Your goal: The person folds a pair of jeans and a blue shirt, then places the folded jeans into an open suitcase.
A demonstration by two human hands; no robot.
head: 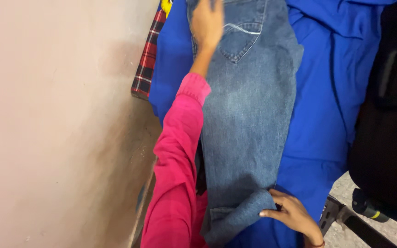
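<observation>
Two hands are on one pair of jeans (249, 115): the left hand (206, 23), at the end of a pink sleeve (180, 151), lies flat with fingers spread near the back pocket (242, 36) at the waist end, pressing and gripping nothing; the right hand (292, 213) pinches the folded lower hem, thumb under and fingers over the denim. The hands are well apart, one at each end of the garment. The jeans lie lengthwise on a blue cloth (331, 92) covering the surface, with the legs stacked one on the other. To fold well from here, I judge the flat hand should keep the waist pinned while the other carries the hem up evenly, edges squared and the crease smoothed so the denim does not bunch. A plaid cloth (148, 59) hangs beside a pale wall (56, 124) on the left; a dark chair (387, 138) stands at the right.
</observation>
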